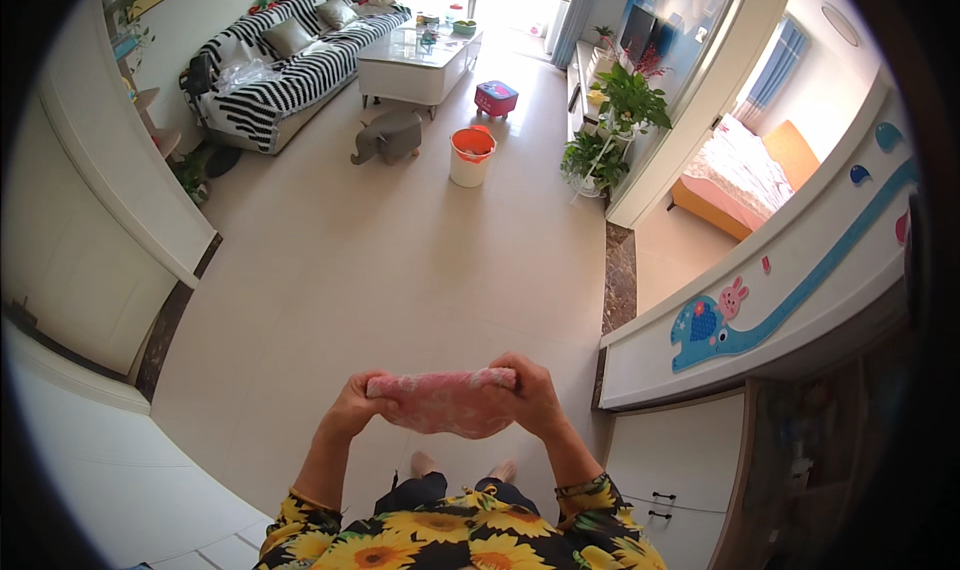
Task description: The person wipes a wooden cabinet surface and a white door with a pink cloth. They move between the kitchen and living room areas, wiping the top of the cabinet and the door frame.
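Note:
A pink and white patterned cloth is stretched between my two hands, in front of my body and above the tiled floor. My left hand grips its left end, with the thumb along the near side. At the other end my right hand is closed around the cloth's upper corner. The upper edge looks folded and thick, while the lower part sags in a curve. Below it, my feet stand on the pale floor tiles.
Ahead stand a white bucket with an orange bag or liner, a grey elephant stool and a small red-blue stool. Behind are a coffee table and a striped sofa. Potted plants flank the doorway at right; a cabinet is nearby.

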Available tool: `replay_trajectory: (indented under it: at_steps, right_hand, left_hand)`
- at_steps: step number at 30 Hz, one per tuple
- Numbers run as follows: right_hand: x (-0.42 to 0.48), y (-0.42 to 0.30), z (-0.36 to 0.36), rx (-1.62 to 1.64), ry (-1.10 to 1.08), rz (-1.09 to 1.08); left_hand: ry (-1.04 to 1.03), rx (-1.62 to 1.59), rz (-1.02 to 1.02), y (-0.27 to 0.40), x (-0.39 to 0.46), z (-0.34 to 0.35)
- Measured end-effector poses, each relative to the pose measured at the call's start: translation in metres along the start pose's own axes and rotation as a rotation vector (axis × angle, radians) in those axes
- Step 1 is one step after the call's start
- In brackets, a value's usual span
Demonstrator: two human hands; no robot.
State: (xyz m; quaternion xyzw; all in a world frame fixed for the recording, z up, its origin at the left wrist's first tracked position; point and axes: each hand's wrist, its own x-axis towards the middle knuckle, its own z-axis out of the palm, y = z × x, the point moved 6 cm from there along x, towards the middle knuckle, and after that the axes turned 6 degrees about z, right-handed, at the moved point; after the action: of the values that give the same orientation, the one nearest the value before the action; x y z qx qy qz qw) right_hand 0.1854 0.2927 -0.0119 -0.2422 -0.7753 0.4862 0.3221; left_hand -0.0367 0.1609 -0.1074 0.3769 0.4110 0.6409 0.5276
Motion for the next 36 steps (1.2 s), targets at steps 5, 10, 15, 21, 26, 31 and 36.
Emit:
replay_trajectory:
  at_steps: [5, 10, 15, 21, 26, 31, 36]
  right_hand:
    - [-0.002, 0.021, -0.003, 0.291, 0.079, 0.217]
    - [-0.007, 0.045, -0.023, 0.234, 0.020, 0.257]
    - [-0.001, -0.005, -0.006, -0.099, -0.082, 0.030]
    - [0.007, 0.010, 0.021, 0.001, -0.156, 0.226]
    - [0.004, -0.014, 0.031, 0.170, -0.133, 0.282]
    - [0.027, -0.029, 0.054, 0.392, -0.233, 0.291]
    - [0.030, -0.030, 0.046, 0.692, -0.173, 0.351]
  left_hand:
    - [0.171, -0.200, 0.117, 0.024, 0.021, 0.016]
    - [0.004, 0.185, 0.191, 0.063, 0.050, 0.047]
    - [-0.240, 0.398, 0.107, 0.078, 0.059, 0.082]
    - [-0.268, 0.472, 0.036, 0.079, 0.079, 0.094]
    - [-0.333, 0.391, 0.018, 0.086, 0.083, 0.068]
    - [-0.509, 0.288, -0.227, 0.101, 0.065, 0.033]
    - [-0.387, 0.203, -0.274, 0.076, 0.053, -0.006]
